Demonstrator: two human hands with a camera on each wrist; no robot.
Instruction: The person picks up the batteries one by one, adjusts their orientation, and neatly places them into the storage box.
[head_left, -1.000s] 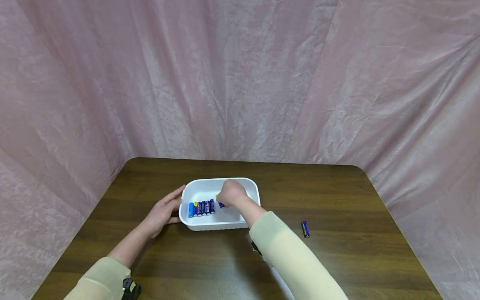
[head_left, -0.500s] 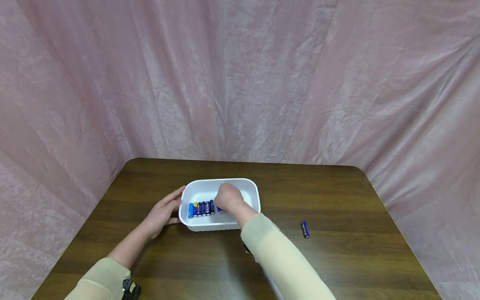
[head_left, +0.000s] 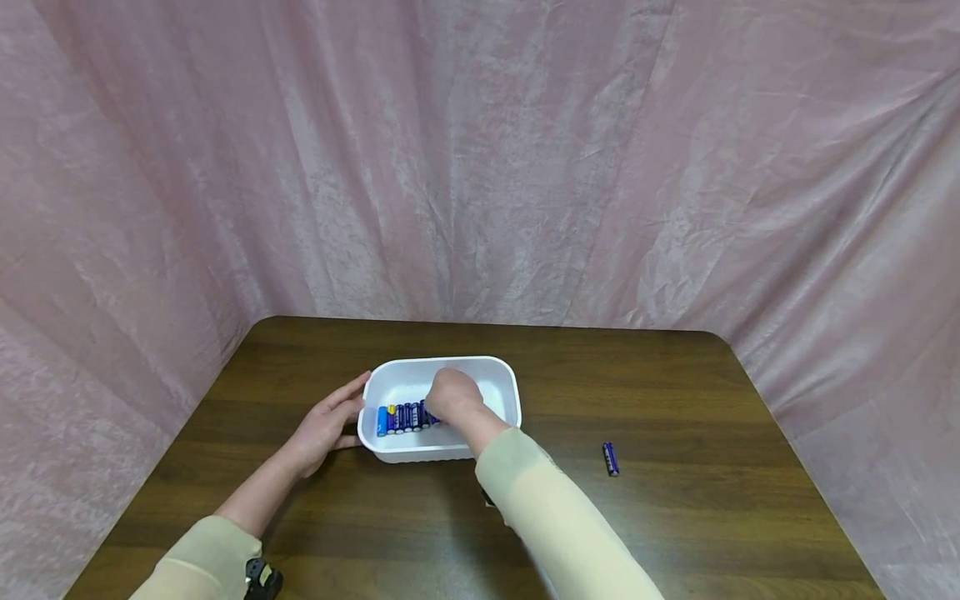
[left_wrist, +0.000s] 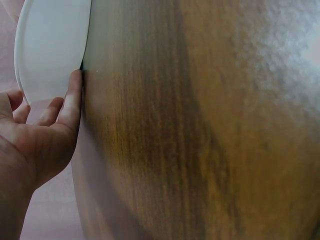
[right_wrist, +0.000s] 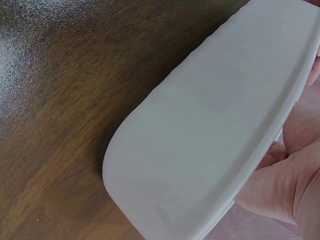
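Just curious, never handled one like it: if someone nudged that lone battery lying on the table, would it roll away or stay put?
The lone battery is a smooth cylinder lying on its side on the flat wooden table, so a sideways nudge would probably roll it. Pushed end-on, it would likely slide. It looks rigid and small, so probably easy to pinch.

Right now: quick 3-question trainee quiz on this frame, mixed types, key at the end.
1. True or false: the left hand rests against the outside of the tray.
2. Where does the lone battery lie? A) in the tray B) on the table, to the tray's right C) in the left hand
3. Fill in: the right hand is inside the tray at the end of the ____ of batteries.

Key: 1 true; 2 B; 3 row. Whether the right hand pinches a battery is hidden.
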